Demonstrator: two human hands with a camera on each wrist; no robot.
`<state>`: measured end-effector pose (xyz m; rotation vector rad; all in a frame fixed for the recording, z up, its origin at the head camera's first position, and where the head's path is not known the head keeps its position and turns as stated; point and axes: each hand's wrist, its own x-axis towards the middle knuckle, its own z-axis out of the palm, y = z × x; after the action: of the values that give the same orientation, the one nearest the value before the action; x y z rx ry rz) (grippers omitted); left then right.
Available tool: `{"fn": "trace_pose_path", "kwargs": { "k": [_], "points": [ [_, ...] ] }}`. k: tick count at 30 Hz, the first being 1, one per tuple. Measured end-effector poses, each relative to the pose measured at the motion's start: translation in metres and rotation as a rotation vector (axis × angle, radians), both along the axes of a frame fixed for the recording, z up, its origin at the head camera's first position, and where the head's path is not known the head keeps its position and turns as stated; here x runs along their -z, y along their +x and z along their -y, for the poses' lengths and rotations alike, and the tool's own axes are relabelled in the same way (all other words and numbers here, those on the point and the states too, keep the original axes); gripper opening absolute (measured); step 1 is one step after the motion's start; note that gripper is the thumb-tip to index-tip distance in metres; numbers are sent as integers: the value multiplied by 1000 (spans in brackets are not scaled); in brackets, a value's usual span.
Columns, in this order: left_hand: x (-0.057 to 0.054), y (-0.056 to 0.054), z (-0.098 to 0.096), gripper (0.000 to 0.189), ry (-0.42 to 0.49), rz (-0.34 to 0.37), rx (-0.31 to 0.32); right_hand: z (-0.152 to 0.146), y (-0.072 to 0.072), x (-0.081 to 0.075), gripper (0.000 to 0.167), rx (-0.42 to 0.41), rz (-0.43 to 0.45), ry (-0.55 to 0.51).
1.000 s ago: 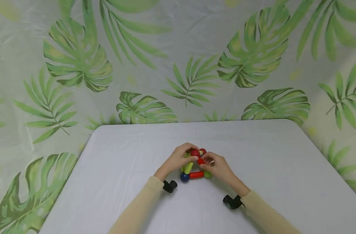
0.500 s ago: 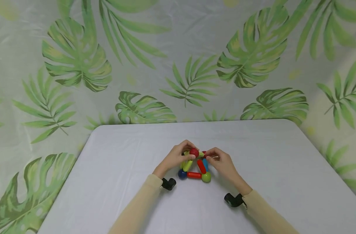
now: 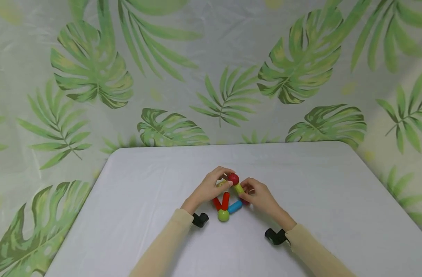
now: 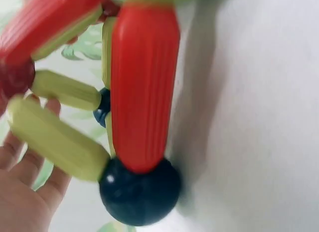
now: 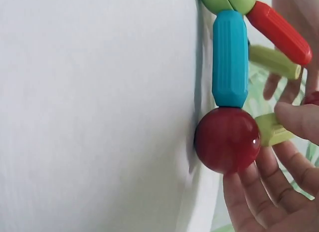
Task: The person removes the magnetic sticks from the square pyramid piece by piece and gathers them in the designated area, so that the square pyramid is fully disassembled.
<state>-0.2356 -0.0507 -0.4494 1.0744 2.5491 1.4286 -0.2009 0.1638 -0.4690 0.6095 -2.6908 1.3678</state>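
A magnetic construction of balls and rods stands on the table between the hands. My left hand [image 3: 211,187] holds the red ball [image 3: 233,179] at its top between thumb and fingers. My right hand [image 3: 262,197] pinches a yellow-green rod [image 5: 273,130] that joins a lower dark red ball [image 5: 228,139]; its fingertips lie beside this ball. A blue rod [image 3: 235,206] links that ball to a green ball [image 3: 223,215] at the front. Two red rods, one of them upright [image 3: 225,201], also meet the green ball. In the left wrist view, a dark blue ball [image 4: 140,193] sits at a red rod's end [image 4: 144,87].
The white table [image 3: 155,173] extends around the construction, its far edge meeting a leaf-patterned cloth [image 3: 173,127]. A black wrist camera [image 3: 200,220] hangs by the left sleeve, another black camera [image 3: 275,236] by the right.
The construction has turned clockwise as seen from above: the green ball swung left to the front, the lower red ball came nearer. My right hand moved from a red rod to the yellow-green rod.
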Motion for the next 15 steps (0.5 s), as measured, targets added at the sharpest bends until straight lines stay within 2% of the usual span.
{"fn": "trace_pose_path", "kwargs": {
  "k": [4,9,12,15],
  "points": [
    [-3,5,-6,40,-43,1,-5,5,7,-4,21,35,-23,-23],
    [-2,4,-9,38,4,33,28,11,17,-5,20,84,1,-19],
    [0,1,-7,38,24,64,37,14,23,-6,20,76,6,-25],
    [-2,0,-5,38,7,67,42,11,26,-7,19,41,31,-36]
  ]
}}
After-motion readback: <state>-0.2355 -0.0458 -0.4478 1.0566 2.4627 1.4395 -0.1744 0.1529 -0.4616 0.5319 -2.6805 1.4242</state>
